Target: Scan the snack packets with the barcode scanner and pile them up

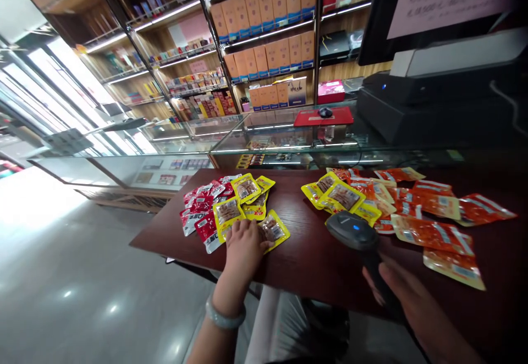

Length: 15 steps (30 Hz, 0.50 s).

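Right hand (416,303) nearest lens, wrapped round black handheld barcode scanner (358,232), head aimed at the dark wooden table (313,254). Left hand (244,248), jade-coloured bangle (225,317) on wrist, fingers pressing flat yellow snack sachet (274,230) beside red sachets (202,210). Best keep sachet flat, barcode up, scanner steady. Orange packets (431,232) lie right.

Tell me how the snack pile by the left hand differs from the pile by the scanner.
The left pile mixes red-and-white packets with yellow ones; the right pile mixes yellow packets with orange ones. The left pile is smaller and tightly bunched, while the right pile spreads wider. The left hand rests on the left pile's edge; the right hand holds the scanner beside the right pile. Both lie flat on the dark wooden table.
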Motion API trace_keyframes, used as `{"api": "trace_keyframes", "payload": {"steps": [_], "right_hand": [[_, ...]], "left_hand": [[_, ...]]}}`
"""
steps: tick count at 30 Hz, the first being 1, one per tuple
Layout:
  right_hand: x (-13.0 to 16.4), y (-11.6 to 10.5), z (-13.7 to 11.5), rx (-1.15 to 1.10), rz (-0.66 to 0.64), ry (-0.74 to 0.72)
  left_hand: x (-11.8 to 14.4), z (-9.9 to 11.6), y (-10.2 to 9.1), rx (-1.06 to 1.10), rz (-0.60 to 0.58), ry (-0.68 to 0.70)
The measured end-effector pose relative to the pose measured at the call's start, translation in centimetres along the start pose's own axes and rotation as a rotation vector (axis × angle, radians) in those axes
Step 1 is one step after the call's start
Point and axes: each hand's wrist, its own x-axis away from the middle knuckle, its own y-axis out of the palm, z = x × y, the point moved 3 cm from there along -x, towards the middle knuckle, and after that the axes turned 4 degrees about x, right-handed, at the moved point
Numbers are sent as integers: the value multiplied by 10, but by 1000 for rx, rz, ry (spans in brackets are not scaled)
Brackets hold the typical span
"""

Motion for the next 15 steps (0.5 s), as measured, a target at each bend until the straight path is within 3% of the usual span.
{"api": "trace_keyframes", "payload": {"steps": [3,8,15], "right_hand": [[5,4,0,-42,-4,24],[18,11,-6,-78,-14,10],[18,8,-16,-67,-16,-13]], "left_hand": [[0,7,-1,6,18,56],[-5,36,4,135,71,94],[-24,75,24,572,14,82]]}}
